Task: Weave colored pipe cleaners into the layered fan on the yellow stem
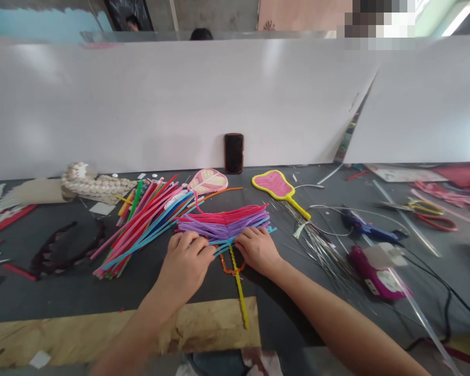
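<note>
A row of pipe cleaners, red at the top, purple in the middle and light blue at the bottom, is bent in a shallow V around a yellow twisted stem. My left hand has its fingers curled down on the light blue pipe cleaners at the left. At the right side, my right hand pinches the blue ends close to the stem; its fingertips are partly hidden. An orange twisted loop shows below, between both hands.
Left lies a heap of loose pipe cleaners. Behind are a pink leaf shape, a yellow-edged pink shape and an upright phone. Thin wires, a blue glue gun, a magenta power socket and scissors lie right.
</note>
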A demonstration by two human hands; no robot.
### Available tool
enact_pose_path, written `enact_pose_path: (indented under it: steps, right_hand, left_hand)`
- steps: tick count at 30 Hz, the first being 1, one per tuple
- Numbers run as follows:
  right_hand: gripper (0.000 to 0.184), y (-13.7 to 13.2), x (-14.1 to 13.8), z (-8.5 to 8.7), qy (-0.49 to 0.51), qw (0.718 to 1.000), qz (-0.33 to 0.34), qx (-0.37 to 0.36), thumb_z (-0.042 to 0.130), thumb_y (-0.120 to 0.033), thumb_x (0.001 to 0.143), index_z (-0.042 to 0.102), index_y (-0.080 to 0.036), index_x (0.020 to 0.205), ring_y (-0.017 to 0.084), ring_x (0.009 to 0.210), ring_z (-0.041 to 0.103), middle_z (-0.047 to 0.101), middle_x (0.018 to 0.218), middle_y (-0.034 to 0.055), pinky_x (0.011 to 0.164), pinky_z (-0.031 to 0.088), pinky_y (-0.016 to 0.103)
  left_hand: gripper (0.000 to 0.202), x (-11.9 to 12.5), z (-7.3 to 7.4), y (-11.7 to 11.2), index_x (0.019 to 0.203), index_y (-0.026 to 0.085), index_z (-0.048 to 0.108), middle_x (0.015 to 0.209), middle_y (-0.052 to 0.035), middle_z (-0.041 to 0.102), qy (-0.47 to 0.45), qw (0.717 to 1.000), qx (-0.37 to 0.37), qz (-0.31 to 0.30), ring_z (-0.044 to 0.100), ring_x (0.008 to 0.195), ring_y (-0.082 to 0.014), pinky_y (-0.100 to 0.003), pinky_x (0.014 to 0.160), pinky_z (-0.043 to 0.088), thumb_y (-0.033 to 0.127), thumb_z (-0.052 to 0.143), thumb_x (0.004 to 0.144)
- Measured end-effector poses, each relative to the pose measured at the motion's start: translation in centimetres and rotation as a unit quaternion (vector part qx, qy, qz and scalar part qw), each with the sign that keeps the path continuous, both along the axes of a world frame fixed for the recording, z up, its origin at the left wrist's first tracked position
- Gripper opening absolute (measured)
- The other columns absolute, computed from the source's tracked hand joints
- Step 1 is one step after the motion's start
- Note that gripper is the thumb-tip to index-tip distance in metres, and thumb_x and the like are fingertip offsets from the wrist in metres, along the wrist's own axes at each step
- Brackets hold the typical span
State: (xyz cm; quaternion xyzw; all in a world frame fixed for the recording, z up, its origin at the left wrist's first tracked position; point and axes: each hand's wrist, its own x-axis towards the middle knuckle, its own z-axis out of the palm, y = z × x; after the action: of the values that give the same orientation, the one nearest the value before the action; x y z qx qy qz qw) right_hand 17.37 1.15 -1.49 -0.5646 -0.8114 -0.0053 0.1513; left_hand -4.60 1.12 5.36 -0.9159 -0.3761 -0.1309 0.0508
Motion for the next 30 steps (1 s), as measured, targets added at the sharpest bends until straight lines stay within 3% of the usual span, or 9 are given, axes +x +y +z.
enact_pose_path:
  steps: [3, 6, 10, 13, 16, 22, 26, 30]
  right_hand:
    - [0.015, 0.0, 0.1, 0.0, 0.001, 1.000, 0.008, -0.001, 0.054, -0.027, 0.094, 0.067, -0.022, 0.088, 0.017, 0.087, 0.056, 0.066, 0.089, 0.0026, 0.077, 0.028, 0.032]
    - [0.015, -0.1, 0.2, 0.0, 0.003, 1.000, 0.012, 0.003, 0.055, -0.026, 0.094, 0.067, -0.022, 0.087, 0.017, 0.086, 0.056, 0.066, 0.088, 0.0027, 0.076, 0.027, 0.032]
    - [0.014, -0.2, 0.3, -0.1, 0.012, 1.000, 0.017, 0.010, 0.055, -0.024, 0.093, 0.068, -0.022, 0.087, 0.017, 0.087, 0.056, 0.066, 0.086, 0.0026, 0.076, 0.028, 0.031]
    - [0.015, -0.2, 0.3, -0.1, 0.014, 1.000, 0.017, 0.013, 0.055, -0.025, 0.094, 0.068, -0.022, 0.086, 0.017, 0.087, 0.057, 0.067, 0.087, 0.0025, 0.076, 0.029, 0.032]
    - [0.014, -0.2, 0.3, 0.0, 0.012, 1.000, 0.018, 0.010, 0.055, -0.025, 0.093, 0.068, -0.022, 0.088, 0.017, 0.087, 0.057, 0.068, 0.089, 0.0028, 0.076, 0.029, 0.032]
    - [0.014, -0.2, 0.3, 0.2, 0.005, 1.000, 0.017, -0.004, 0.055, -0.025, 0.094, 0.068, -0.022, 0.089, 0.018, 0.089, 0.058, 0.068, 0.091, 0.0032, 0.076, 0.030, 0.032]
    - [0.018, -0.1, 0.3, 0.2, 0.006, 1.000, 0.018, -0.010, 0.052, -0.026, 0.095, 0.068, -0.022, 0.088, 0.018, 0.089, 0.058, 0.068, 0.091, 0.0033, 0.076, 0.029, 0.032]
    - [0.017, -0.2, 0.4, 0.4, 0.011, 1.000, 0.020, -0.017, 0.052, -0.026, 0.095, 0.068, -0.023, 0.091, 0.017, 0.089, 0.057, 0.067, 0.092, 0.0034, 0.076, 0.029, 0.031]
  left_hand:
    - [0.026, -1.7, 0.0, -2.7, 0.082, 0.021, 0.066, 0.079, -0.0025, 0.066, -0.019, 0.994, -0.107, 0.010, 0.056, 0.079, -0.0185, -0.032, 0.072, 0.042, 0.022, 0.044, 0.096]
    - [0.027, -2.4, -1.9, -5.0, 0.096, 0.022, 0.068, 0.088, -0.0022, 0.068, -0.013, 0.978, -0.204, 0.029, 0.060, 0.083, -0.0162, -0.028, 0.074, 0.045, 0.019, 0.041, 0.096]
    - [0.035, -1.3, -5.1, -6.2, 0.125, 0.017, 0.061, 0.099, -0.0093, 0.068, 0.025, 0.977, -0.152, 0.148, 0.060, 0.093, -0.0226, -0.037, 0.083, 0.047, 0.019, 0.043, 0.094]
    - [0.044, 0.3, -6.0, -6.2, 0.137, 0.015, 0.051, 0.102, -0.0110, 0.067, 0.014, 0.971, -0.129, 0.200, 0.059, 0.095, -0.0248, -0.039, 0.080, 0.047, 0.021, 0.045, 0.094]
    - [0.049, 1.6, -5.9, -5.6, 0.142, 0.018, 0.044, 0.112, -0.0109, 0.066, -0.029, 0.970, -0.133, 0.199, 0.058, 0.103, -0.0255, -0.040, 0.083, 0.047, 0.022, 0.047, 0.093]
    - [0.032, 1.8, -6.0, -4.8, 0.118, 0.022, 0.066, 0.131, -0.0097, 0.062, -0.029, 0.980, -0.081, 0.179, 0.055, 0.113, -0.0289, -0.046, 0.089, 0.046, 0.019, 0.049, 0.091]
    - [0.036, 1.3, -6.9, -5.0, 0.126, 0.020, 0.061, 0.134, -0.0122, 0.060, -0.009, 0.977, -0.047, 0.207, 0.052, 0.118, -0.0303, -0.048, 0.094, 0.043, 0.024, 0.049, 0.092]
    - [0.044, 1.3, -7.3, -5.0, 0.137, 0.018, 0.051, 0.138, -0.0149, 0.057, -0.016, 0.976, -0.071, 0.204, 0.050, 0.125, -0.0269, -0.046, 0.099, 0.040, 0.023, 0.044, 0.093]
